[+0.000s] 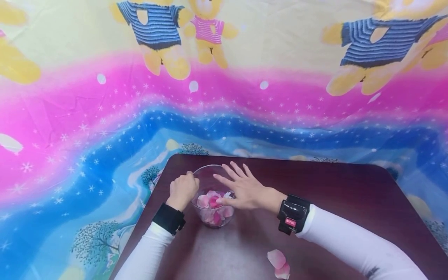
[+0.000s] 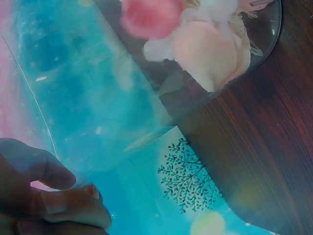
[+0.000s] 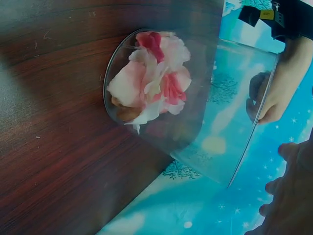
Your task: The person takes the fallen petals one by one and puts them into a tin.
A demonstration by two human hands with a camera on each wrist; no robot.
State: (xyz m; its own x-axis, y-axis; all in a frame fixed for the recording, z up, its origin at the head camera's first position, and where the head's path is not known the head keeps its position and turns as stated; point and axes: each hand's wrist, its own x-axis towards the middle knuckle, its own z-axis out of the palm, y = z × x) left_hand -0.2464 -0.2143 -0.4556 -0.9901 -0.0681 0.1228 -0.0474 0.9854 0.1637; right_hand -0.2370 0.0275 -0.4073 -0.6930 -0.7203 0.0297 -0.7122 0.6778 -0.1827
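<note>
A clear glass bowl [image 1: 210, 171] stands on the dark table, with pink and white flower petals [image 1: 212, 202] heaped in its lower part. My left hand [image 1: 182, 190] grips the bowl's left rim, thumb and fingers curled over the edge; the left wrist view shows the bent fingers [image 2: 73, 210] there. Spread fingers mark my right hand [image 1: 247, 190], which is over the bowl's right side and holds nothing visible. In the right wrist view the petals [image 3: 151, 81] show through the glass, and my right hand [image 3: 293, 193] is beyond the rim.
Two loose pink petals [image 1: 276, 257] lie on the table [image 1: 332, 202] near its front, right of the bowl. A printed cloth [image 1: 245, 101] with bears and snowflakes hangs behind the table and shows along its left side.
</note>
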